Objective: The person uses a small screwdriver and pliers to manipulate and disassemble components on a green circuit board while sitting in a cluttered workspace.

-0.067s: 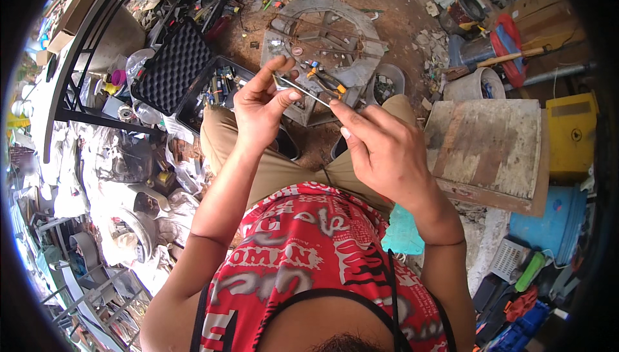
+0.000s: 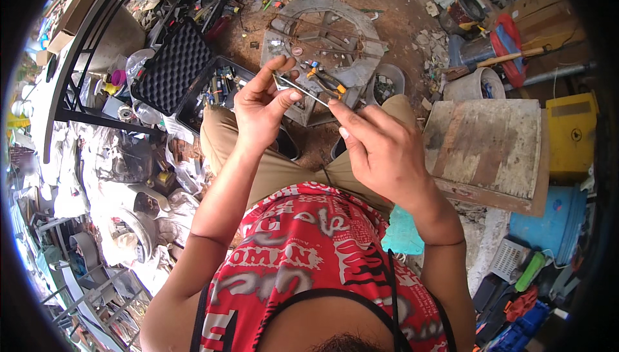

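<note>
A thin, flat, rectangular piece point(image 2: 305, 90) with a pale edge is held up in front of me, seen nearly edge-on. My left hand point(image 2: 263, 104) pinches its left end between thumb and fingers. The index fingertip of my right hand point(image 2: 383, 146) touches the other end, while the right thumb stays apart from it. What kind of thing the piece is, I cannot make out. Beyond it, pliers with yellow and black handles point(image 2: 332, 82) lie on a grey frame with a round opening point(image 2: 367, 29), on the ground.
An open black case with foam lining point(image 2: 173, 68) holds small parts at my left. A bucket point(image 2: 394, 76) stands by my right knee. Farther right are a worn wooden board point(image 2: 483, 149), a yellow container point(image 2: 572, 129) and a blue bin point(image 2: 554, 223). Scrap litters the ground.
My right hand has shifted very slightly left, its fingertip still at the piece's end. My left hand looks unmoved.
</note>
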A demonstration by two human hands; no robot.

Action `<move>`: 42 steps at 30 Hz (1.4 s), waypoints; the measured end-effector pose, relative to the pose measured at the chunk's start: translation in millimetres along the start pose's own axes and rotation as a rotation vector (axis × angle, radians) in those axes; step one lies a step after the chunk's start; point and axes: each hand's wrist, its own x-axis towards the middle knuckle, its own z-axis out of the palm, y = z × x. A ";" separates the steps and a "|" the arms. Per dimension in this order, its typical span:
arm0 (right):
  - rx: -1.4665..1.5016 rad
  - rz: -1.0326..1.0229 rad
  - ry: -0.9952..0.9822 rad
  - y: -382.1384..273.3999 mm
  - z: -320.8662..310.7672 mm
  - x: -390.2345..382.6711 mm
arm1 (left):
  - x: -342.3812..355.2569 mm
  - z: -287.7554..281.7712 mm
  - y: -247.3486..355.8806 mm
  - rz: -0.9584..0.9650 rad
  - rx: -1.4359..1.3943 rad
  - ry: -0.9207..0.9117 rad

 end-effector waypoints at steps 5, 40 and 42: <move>-0.061 -0.037 0.050 -2.5 11.6 -1.7 | -1.3 3.9 -0.2 -0.039 -0.035 0.067; -0.188 -0.050 -0.040 -6.2 -12.6 4.6 | -6.1 10.1 6.6 -0.009 -0.194 -0.033; -0.179 -0.050 -0.073 -5.7 -20.6 7.8 | -9.5 6.9 5.9 -0.026 -0.157 -0.056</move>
